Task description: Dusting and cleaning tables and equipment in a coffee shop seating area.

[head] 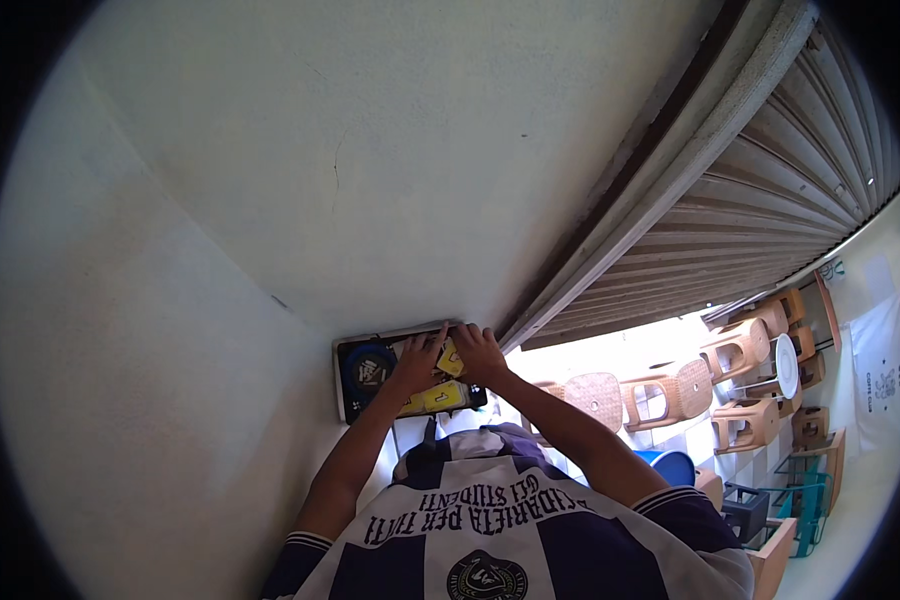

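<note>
A small dark-topped table (350,411) stands in the wall corner before me. My left hand (418,361) is over its middle, index finger stretched toward the far edge. Close beside it, my right hand (481,355) has its fingers curled by the table's right end. Between the two hands a yellow card (451,360) stands out at a slant, against the right hand's thumb side. More yellow cards (441,397) with printed marks lie along the near edge. Left of my left hand sits a round blue dish (352,379) with several short white pieces (373,373) in it.
Plain walls (390,187) rise right behind the table and to its left (135,360). A corrugated shutter (720,232) hangs at the right. Tan plastic stools (594,403), a blue bucket-like container (667,466) and a teal metal frame (804,491) stand on the tiled floor.
</note>
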A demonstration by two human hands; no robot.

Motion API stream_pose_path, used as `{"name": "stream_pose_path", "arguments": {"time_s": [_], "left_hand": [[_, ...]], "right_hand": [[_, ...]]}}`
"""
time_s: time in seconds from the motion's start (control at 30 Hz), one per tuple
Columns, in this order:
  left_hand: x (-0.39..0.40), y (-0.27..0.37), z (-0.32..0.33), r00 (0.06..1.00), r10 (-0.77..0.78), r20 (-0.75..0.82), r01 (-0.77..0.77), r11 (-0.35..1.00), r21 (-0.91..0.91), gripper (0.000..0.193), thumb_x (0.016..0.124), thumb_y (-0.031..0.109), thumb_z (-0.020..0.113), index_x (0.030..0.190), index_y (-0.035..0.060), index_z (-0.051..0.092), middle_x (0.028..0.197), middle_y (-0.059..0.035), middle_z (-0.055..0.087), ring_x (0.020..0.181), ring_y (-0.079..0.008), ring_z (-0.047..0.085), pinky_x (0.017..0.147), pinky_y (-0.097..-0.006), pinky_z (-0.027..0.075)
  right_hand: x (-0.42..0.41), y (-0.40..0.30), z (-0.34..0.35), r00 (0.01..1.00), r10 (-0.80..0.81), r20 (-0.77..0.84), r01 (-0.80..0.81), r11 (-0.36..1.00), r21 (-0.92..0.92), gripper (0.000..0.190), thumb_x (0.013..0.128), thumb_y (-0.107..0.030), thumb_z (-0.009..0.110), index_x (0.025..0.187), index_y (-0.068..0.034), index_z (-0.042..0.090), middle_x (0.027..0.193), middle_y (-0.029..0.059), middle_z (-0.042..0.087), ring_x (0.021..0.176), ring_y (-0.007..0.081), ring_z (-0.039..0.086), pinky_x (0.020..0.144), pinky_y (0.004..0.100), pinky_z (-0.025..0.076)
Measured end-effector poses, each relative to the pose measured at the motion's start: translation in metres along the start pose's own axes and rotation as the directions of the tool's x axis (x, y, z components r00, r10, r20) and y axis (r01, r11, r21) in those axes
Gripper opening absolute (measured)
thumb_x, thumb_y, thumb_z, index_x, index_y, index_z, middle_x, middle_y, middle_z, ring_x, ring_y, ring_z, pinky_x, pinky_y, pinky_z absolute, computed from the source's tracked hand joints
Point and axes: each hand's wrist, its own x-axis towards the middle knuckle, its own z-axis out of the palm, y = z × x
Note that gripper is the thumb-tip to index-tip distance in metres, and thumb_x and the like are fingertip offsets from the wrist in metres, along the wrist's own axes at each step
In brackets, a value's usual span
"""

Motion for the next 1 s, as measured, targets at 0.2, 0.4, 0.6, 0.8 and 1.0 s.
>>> {"name": "stream_pose_path", "arguments": {"time_s": [0.2, 0.4, 0.6, 0.8, 1.0], "left_hand": [[-0.001, -0.004, -0.012, 0.998, -0.021, 0.051, 0.031, 0.979, -0.202, 0.122, 0.065, 0.022, 0.086, 0.158, 0.0104, 0.008, 0.13, -0.0212, 0.053, 0.123, -0.0391, 0.048, 0.108, -0.049, 0.035], [-0.012, -0.006, -0.033, 0.998, -0.058, -0.004, 0.056, 0.97, -0.235, 0.121, 0.058, 0.014, 0.088, 0.156, 0.0082, 0.017, 0.133, -0.0169, 0.053, 0.125, -0.0368, 0.048, 0.105, -0.0476, 0.039], [-0.017, -0.013, -0.038, 0.992, -0.079, 0.101, 0.1, 0.971, -0.217, 0.118, 0.061, 0.026, 0.09, 0.155, 0.0091, 0.02, 0.143, -0.0195, 0.045, 0.132, -0.0384, 0.042, 0.112, -0.0457, 0.035], [-0.018, -0.001, -0.034, 0.999, 0.031, -0.041, -0.045, 0.918, -0.395, 0.107, 0.063, 0.017, 0.086, 0.151, 0.0027, 0.027, 0.141, -0.0197, 0.046, 0.13, -0.0394, 0.044, 0.11, -0.044, 0.037], [-0.027, -0.003, -0.05, 0.982, -0.049, -0.183, 0.01, 0.978, -0.209, 0.088, 0.069, 0.017, 0.081, 0.144, 0.002, 0.038, 0.134, -0.0197, 0.052, 0.122, -0.0385, 0.05, 0.105, -0.0452, 0.04]], "right_hand": [[-0.002, 0.007, 0.004, 0.999, -0.046, 0.019, 0.045, 0.998, 0.031, 0.1, 0.054, -0.047, 0.083, 0.134, -0.001, 0.046, 0.13, 0.0154, 0.046, 0.117, 0.0316, 0.047, 0.089, 0.0473, 0.043], [-0.001, 0.009, -0.004, 0.986, -0.018, 0.168, 0.006, 0.997, 0.071, 0.113, 0.054, -0.045, 0.085, 0.144, 0.0, 0.035, 0.137, 0.0168, 0.044, 0.126, 0.033, 0.044, 0.093, 0.0531, 0.043], [0.011, 0.003, -0.021, 0.924, 0.03, 0.382, -0.067, 0.994, 0.085, 0.123, 0.051, -0.05, 0.086, 0.148, -0.001, 0.029, 0.139, 0.0162, 0.043, 0.13, 0.0334, 0.042, 0.095, 0.0597, 0.04], [0.017, 0.001, -0.029, 0.913, 0.021, 0.407, -0.078, 0.989, 0.125, 0.114, 0.052, -0.054, 0.085, 0.141, -0.001, 0.037, 0.136, 0.0143, 0.045, 0.127, 0.0329, 0.043, 0.092, 0.0582, 0.042], [0.01, 0.017, -0.007, 0.953, 0.034, 0.3, -0.058, 0.996, 0.073, 0.102, 0.054, -0.051, 0.086, 0.134, -0.003, 0.045, 0.129, 0.0134, 0.047, 0.123, 0.0325, 0.045, 0.089, 0.0564, 0.042]]}}
